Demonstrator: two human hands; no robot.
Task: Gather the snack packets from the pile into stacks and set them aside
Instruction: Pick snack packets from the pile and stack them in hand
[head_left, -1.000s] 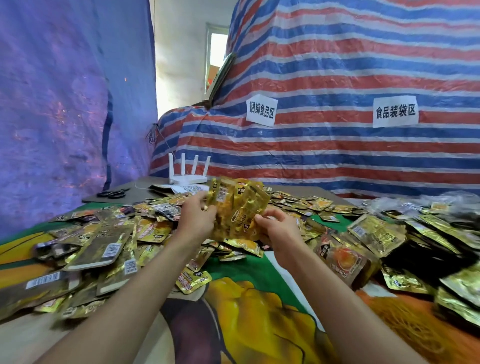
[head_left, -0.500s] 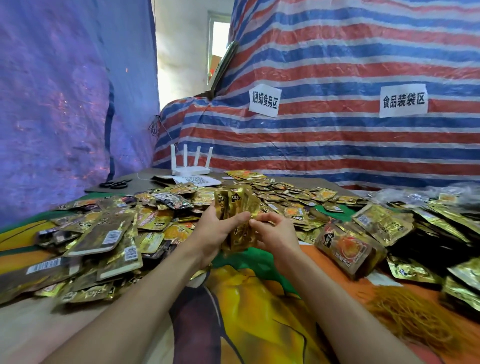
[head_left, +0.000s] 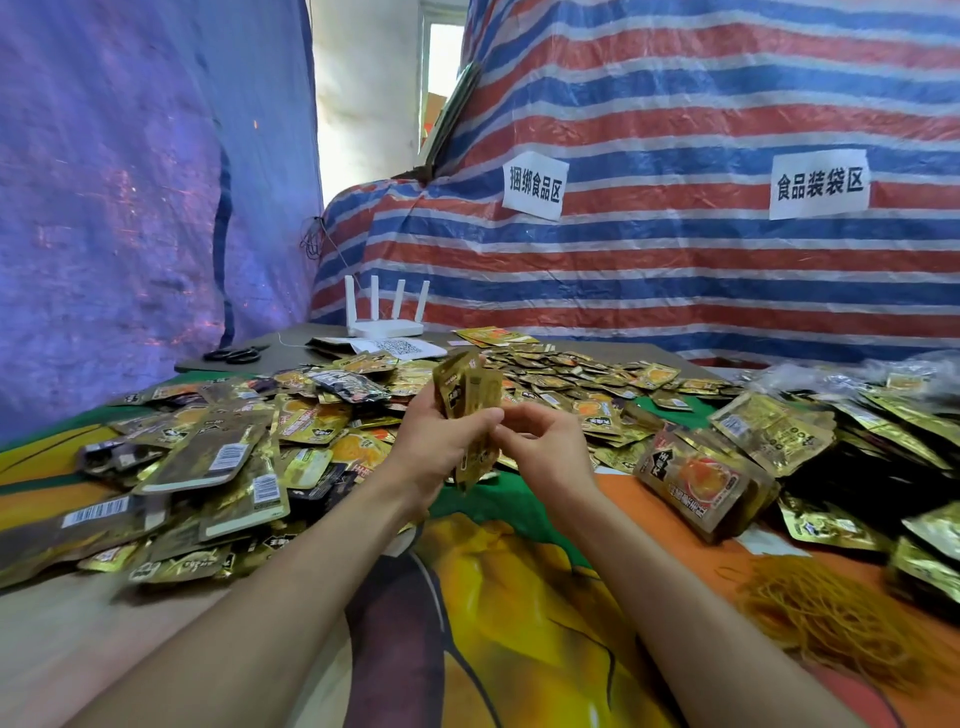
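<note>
- While the left hand (head_left: 441, 447) is clamping a small upright stack of gold snack packets (head_left: 467, 400) above the near middle of the desk (head_left: 62, 639), its fingers (head_left: 480, 418) are pressing the stack from the near side, thumb hidden behind.
- The right hand (head_left: 545, 447) is hovering just right of the stack, fingers curled and touching its lower edge, apparently squaring it; whether it is truly pinching a packet is unclear.
- These packets are looking light, thin and glossy, so they are likely sliding easily on each other; gripping across the flat faces near the middle should be keeping the stack from fanning out.
- A loose pile (head_left: 218, 457) is spreading over the left and far desk, well within reach.
- A finished stack (head_left: 701, 483) is lying tilted to the right, with more packets heaped beyond it.
- Rubber bands (head_left: 826, 618) are lying in a tangle near right.
- Scissors (head_left: 234, 355), a white router (head_left: 384, 317) and a printed sheet (head_left: 397, 347) are sitting at the far edge, out of the way.
- Nothing is blocking the hands.
</note>
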